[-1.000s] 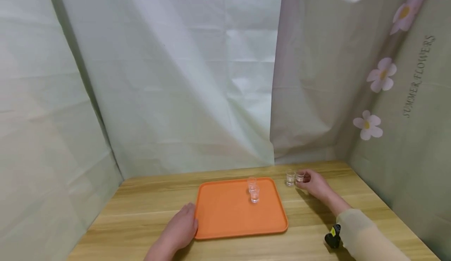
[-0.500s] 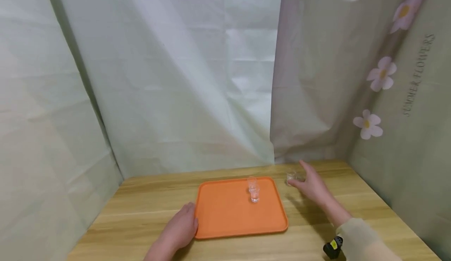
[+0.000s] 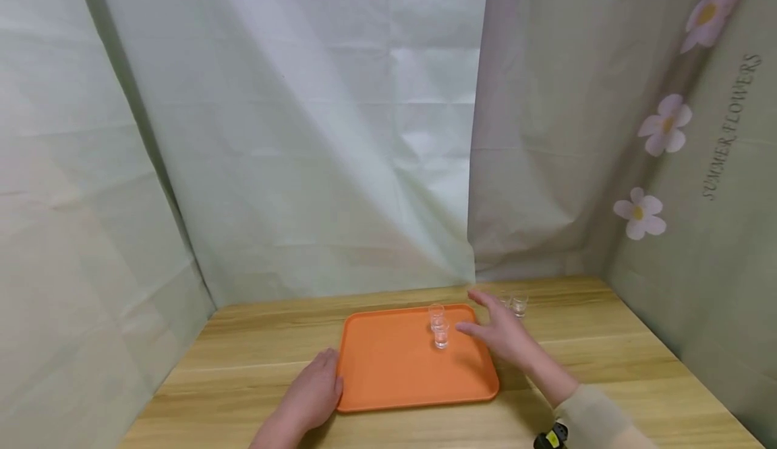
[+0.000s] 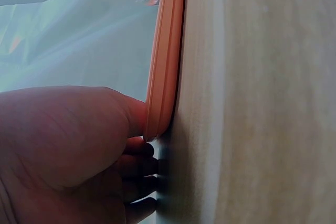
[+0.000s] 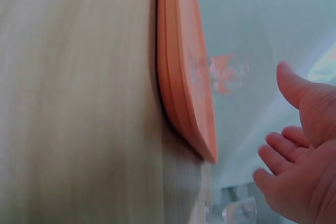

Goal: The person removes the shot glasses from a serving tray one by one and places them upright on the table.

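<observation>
An orange tray (image 3: 397,375) lies on the wooden table. My left hand (image 3: 308,392) holds it by the left rim, near the front corner. In the left wrist view the thumb (image 4: 134,116) goes over the rim while the other fingers stay outside it. Two small clear shot glasses stand on the tray's back right part, a front glass (image 3: 441,336) and a rear glass (image 3: 436,315). My right hand (image 3: 500,331) hovers at the tray's right edge, thumb and fingers spread, holding nothing. Behind it, two more shot glasses (image 3: 519,305) stand on the table, one partly hidden.
Pale cloth curtains (image 3: 315,139) enclose the table (image 3: 243,361) at the back and sides. The right curtain has printed flowers (image 3: 639,214) and lettering. A black device (image 3: 551,437) is at my right wrist.
My right hand has let go of a shot glass on the table at the back right and moved left, fingers spread, to the tray's right edge. My left hand stays on the tray.
</observation>
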Demonstrator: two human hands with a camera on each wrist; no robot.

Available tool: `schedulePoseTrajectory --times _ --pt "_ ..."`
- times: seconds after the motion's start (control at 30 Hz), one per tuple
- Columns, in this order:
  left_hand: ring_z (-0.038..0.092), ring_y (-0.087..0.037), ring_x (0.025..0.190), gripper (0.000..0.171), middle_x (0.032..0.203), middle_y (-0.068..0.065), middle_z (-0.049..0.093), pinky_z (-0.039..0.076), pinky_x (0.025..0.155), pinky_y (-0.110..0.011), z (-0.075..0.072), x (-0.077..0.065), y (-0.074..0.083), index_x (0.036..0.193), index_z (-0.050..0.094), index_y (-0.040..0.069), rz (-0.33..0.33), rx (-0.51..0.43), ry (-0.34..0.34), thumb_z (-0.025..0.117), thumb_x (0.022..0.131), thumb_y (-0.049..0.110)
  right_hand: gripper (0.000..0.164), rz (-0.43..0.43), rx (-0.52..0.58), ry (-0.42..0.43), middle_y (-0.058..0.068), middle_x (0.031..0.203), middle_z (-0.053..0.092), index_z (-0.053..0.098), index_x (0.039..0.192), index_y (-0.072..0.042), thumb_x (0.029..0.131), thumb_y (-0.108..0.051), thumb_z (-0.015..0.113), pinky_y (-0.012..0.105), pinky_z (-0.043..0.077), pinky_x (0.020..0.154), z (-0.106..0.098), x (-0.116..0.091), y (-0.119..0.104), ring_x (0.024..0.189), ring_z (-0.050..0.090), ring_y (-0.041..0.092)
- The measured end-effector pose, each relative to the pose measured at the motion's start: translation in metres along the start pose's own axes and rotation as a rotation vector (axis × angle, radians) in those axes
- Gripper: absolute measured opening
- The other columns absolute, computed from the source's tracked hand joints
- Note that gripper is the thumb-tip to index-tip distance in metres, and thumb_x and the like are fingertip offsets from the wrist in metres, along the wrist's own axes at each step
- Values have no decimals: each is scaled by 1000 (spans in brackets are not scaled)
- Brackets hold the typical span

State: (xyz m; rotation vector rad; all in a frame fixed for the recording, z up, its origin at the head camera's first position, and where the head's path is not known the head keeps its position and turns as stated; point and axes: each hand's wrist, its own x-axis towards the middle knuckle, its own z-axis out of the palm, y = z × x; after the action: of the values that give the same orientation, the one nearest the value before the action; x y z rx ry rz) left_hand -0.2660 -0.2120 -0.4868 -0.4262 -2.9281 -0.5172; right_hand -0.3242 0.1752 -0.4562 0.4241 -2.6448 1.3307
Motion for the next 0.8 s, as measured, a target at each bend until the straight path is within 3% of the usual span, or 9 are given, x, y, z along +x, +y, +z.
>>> schedulePoseTrajectory --times 0.13,0.27,0.53,0.8 --pt "52 -56 144 50 151 -40 56 42 122 -67 0 0 -1 144 56 -22 -6 -1 -3 67 105 7 76 -8 64 -46 23 155 61 53 160 2 99 -28 87 66 46 120 13 0 -5 144 56 46" --pt "52 -57 144 51 151 -41 56 42 123 -67 0 0 0 144 55 -23 -9 -4 -14 67 105 7 70 11 93 -70 18 150 65 59 155 0 98 -29 88 65 46 120 22 0 -8 142 59 43" --pt "53 -57 143 50 149 -41 57 43 121 -68 1 -1 -1 142 56 -23 5 -6 -4 69 104 7 51 4 64 -26 13 129 75 72 132 0 92 -22 93 60 57 109 36 0 -14 123 69 39" --pt "54 -56 142 49 147 -41 58 43 121 -67 0 -1 0 142 57 -23 10 3 9 69 104 6 45 -6 93 -25 6 110 74 71 125 2 88 -11 94 51 62 99 47 3 -10 106 73 27"
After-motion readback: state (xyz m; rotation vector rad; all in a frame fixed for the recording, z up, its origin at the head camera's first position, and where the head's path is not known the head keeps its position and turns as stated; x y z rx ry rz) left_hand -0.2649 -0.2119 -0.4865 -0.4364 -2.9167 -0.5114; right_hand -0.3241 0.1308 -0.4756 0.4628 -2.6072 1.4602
